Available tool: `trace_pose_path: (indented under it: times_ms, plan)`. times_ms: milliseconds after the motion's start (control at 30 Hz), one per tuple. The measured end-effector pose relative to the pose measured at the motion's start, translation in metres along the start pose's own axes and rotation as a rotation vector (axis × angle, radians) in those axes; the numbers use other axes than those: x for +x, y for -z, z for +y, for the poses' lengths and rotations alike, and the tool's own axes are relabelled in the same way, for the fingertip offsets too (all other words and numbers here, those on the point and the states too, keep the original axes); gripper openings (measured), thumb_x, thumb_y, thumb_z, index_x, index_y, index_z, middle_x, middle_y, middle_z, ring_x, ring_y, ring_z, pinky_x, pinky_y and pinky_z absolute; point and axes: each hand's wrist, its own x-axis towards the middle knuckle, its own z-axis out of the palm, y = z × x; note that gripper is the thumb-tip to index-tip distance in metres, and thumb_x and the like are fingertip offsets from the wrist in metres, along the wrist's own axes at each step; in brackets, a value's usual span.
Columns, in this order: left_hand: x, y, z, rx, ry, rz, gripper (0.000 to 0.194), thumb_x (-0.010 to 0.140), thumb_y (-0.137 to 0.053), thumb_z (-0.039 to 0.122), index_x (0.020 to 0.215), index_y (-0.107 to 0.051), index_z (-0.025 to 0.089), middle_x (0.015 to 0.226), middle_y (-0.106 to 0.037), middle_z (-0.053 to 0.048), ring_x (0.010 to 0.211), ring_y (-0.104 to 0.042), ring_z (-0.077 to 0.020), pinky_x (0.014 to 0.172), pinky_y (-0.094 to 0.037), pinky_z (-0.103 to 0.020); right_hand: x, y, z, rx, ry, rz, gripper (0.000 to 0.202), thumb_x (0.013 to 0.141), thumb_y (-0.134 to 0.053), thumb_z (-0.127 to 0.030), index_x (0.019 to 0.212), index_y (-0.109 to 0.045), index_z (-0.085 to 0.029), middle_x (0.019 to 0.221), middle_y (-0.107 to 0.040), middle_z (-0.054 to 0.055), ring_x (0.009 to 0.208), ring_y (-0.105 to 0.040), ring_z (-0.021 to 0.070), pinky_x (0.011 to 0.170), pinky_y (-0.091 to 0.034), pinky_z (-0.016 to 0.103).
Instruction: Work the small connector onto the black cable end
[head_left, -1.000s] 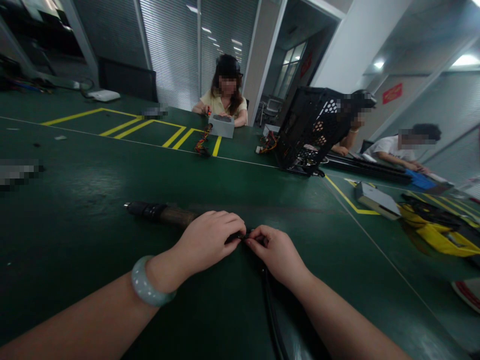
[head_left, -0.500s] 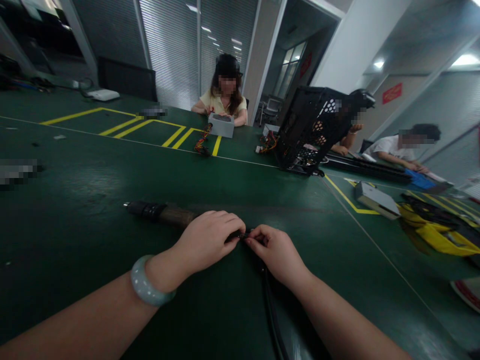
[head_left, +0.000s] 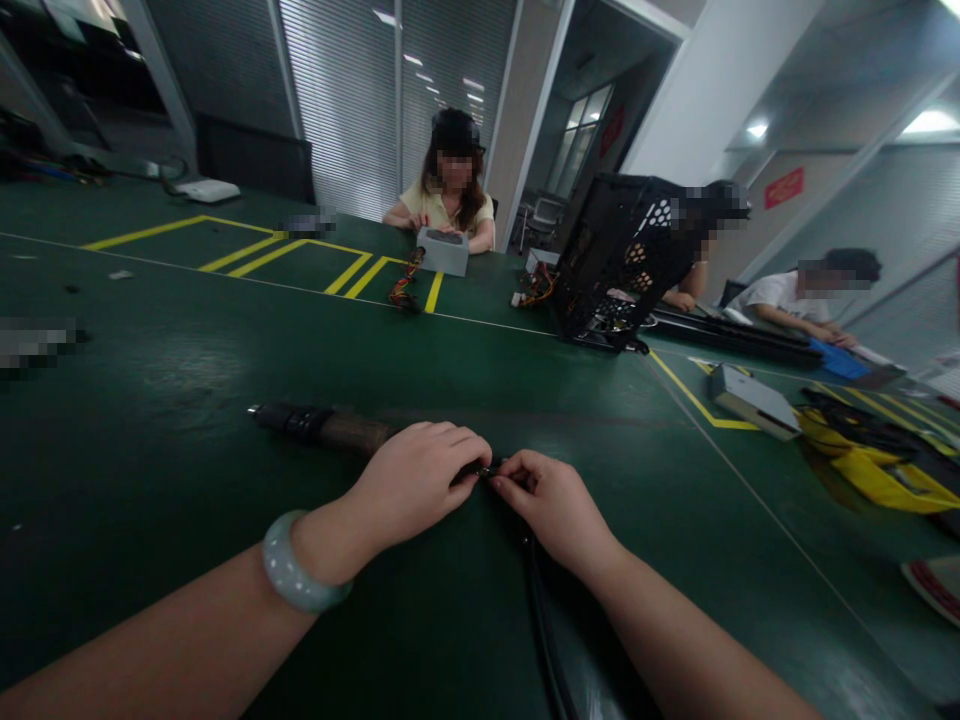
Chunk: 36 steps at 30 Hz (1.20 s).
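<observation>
On green bench (head_left: 150,490), dark cylindrical tool (head_left: 352,433), metal tip pointing left, rear end hidden by left hand (head_left: 424,472). Left hand and right hand (head_left: 561,508) pinching small dark connector (head_left: 486,471); black cable (head_left: 544,630) beside right hand.

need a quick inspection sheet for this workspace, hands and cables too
surface: green tabletop, yellow marking lines
job's things: brown-and-black cylindrical tool, lying flat; small dark piece, mostly hidden
clutter: small pale scrap; yellow-and-black pile, right
hands: left hand over tool's end, right hand beside it; both pinch the small piece
cables: thick black cable below right hand; coloured wires by grey metal box
surroundings: black perforated metal case; person in pale yellow top, two more people right
</observation>
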Motion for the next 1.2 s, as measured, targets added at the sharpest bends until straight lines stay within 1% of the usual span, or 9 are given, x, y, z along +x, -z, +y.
trace_pose_path:
  times_ms: [133, 200, 467, 533, 633, 700, 833, 967, 1200]
  plan:
    - [-0.0012, -0.0010, 0.0000, 0.012, 0.054, 0.007, 0.016, 0.084, -0.062, 0.022, 0.099, -0.059, 0.026, 0.096, -0.065, 0.001, 0.088, -0.059, -0.0211, 0.077, -0.042, -0.037, -0.0007, -0.0002, 0.0003, 0.005, 0.001, 0.006, 0.008, 0.086, -0.063, -0.029, 0.087, -0.068, -0.023, 0.082, -0.072, -0.001, 0.074, -0.066, 0.0143, 0.066, -0.044, 0.024]
    - [-0.0013, -0.0008, -0.0001, 0.014, 0.057, 0.001, 0.015, 0.084, -0.061, 0.023, 0.098, -0.059, 0.025, 0.095, -0.065, 0.001, 0.088, -0.059, -0.0213, 0.077, -0.042, -0.037, -0.0007, 0.0001, -0.0001, 0.005, 0.000, 0.004, 0.008, 0.086, -0.063, -0.029, 0.087, -0.068, -0.023, 0.081, -0.071, -0.002, 0.074, -0.066, 0.0142, 0.066, -0.044, 0.024]
    - [0.0006, 0.0006, -0.0004, -0.001, -0.030, -0.026, 0.012, 0.087, -0.059, 0.022, 0.098, -0.060, 0.026, 0.099, -0.065, 0.002, 0.091, -0.059, -0.0203, 0.078, -0.041, -0.036, 0.0001, -0.0005, 0.0003, -0.029, 0.008, 0.005, 0.008, 0.086, -0.063, -0.029, 0.086, -0.068, -0.023, 0.081, -0.071, -0.001, 0.074, -0.065, 0.0145, 0.066, -0.044, 0.024]
    - [-0.0002, -0.0010, -0.0011, 0.001, -0.014, -0.012, 0.015, 0.086, -0.059, 0.022, 0.100, -0.060, 0.027, 0.100, -0.065, 0.001, 0.092, -0.059, -0.0208, 0.079, -0.042, -0.036, 0.0002, -0.0013, 0.0014, -0.025, 0.009, 0.007, 0.008, 0.086, -0.063, -0.029, 0.086, -0.068, -0.023, 0.081, -0.071, -0.001, 0.074, -0.065, 0.0145, 0.066, -0.044, 0.024]
    - [-0.0014, -0.0032, -0.0018, 0.017, 0.046, 0.008, 0.020, 0.084, -0.061, 0.024, 0.104, -0.059, 0.026, 0.097, -0.065, 0.000, 0.089, -0.059, -0.0217, 0.077, -0.042, -0.037, 0.0002, -0.0016, 0.0021, -0.018, 0.008, 0.010, 0.007, 0.086, -0.063, -0.029, 0.086, -0.067, -0.023, 0.081, -0.071, -0.002, 0.074, -0.065, 0.0144, 0.066, -0.044, 0.024]
    - [-0.0015, -0.0033, -0.0016, 0.023, 0.062, 0.011, 0.020, 0.083, -0.062, 0.025, 0.103, -0.059, 0.025, 0.095, -0.064, 0.000, 0.087, -0.060, -0.0216, 0.076, -0.043, -0.037, 0.0000, -0.0012, 0.0015, -0.021, 0.006, 0.014, 0.007, 0.086, -0.063, -0.029, 0.086, -0.067, -0.023, 0.081, -0.071, -0.002, 0.075, -0.066, 0.0145, 0.066, -0.044, 0.024]
    - [-0.0002, 0.0000, 0.0001, 0.012, 0.015, 0.001, 0.013, 0.084, -0.060, 0.022, 0.097, -0.060, 0.025, 0.093, -0.064, 0.001, 0.087, -0.059, -0.0201, 0.075, -0.042, -0.035, -0.0006, 0.0001, -0.0006, -0.020, 0.006, 0.003, 0.008, 0.086, -0.062, -0.029, 0.087, -0.067, -0.023, 0.081, -0.071, -0.002, 0.074, -0.065, 0.0141, 0.066, -0.044, 0.024]
    - [0.0003, 0.0019, 0.0011, 0.002, -0.022, -0.008, 0.014, 0.085, -0.059, 0.022, 0.099, -0.060, 0.026, 0.097, -0.065, 0.002, 0.089, -0.059, -0.0201, 0.077, -0.042, -0.035, -0.0006, 0.0004, -0.0007, -0.018, 0.008, 0.010, 0.008, 0.086, -0.062, -0.029, 0.086, -0.067, -0.023, 0.081, -0.071, -0.002, 0.074, -0.065, 0.0142, 0.066, -0.044, 0.024]
    - [-0.0021, -0.0020, -0.0003, 0.039, 0.050, 0.024, 0.018, 0.085, -0.061, 0.028, 0.103, -0.059, 0.024, 0.095, -0.065, -0.002, 0.086, -0.061, -0.0213, 0.076, -0.045, -0.035, -0.0012, 0.0010, -0.0020, -0.013, 0.002, 0.004, 0.008, 0.087, -0.062, -0.028, 0.087, -0.067, -0.023, 0.083, -0.072, 0.000, 0.076, -0.066, 0.0156, 0.067, -0.045, 0.024]
